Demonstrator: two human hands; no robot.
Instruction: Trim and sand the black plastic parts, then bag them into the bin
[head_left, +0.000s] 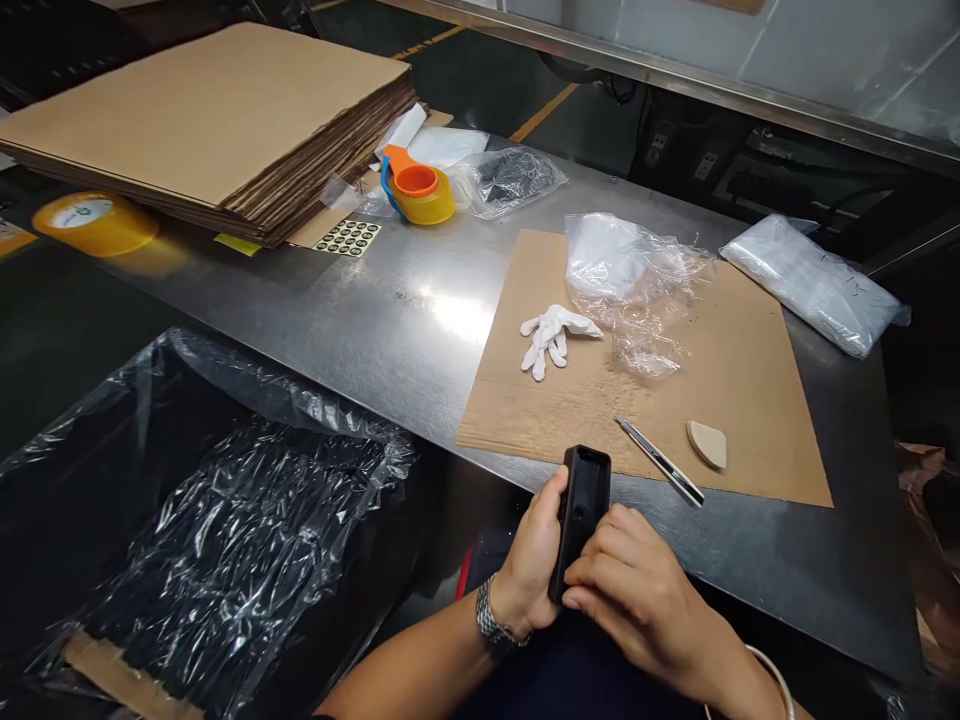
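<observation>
My left hand (534,560) is wrapped round the left side of a long black plastic case (589,490), tilted up over the table's front edge. The case has a raised rim, a hollow inside and a small round hole. Bent over its lower right part is my right hand (634,590), thumb and forefinger pinched at the lower edge; whether a small thing sits under these fingers is hidden. Just beyond lie a utility knife (660,460) and a beige wedge-shaped block (706,445) on a cardboard sheet (502,400).
A white glove (553,338) and crumpled clear plastic bags (630,270) lie on the cardboard. Stacked cardboard (217,110), a tape dispenser (420,185), a tape roll (94,222) and a sticker sheet (349,238) are farther left. A plastic-lined bin (247,540) stands at left; a wrapped packet (814,285) at right.
</observation>
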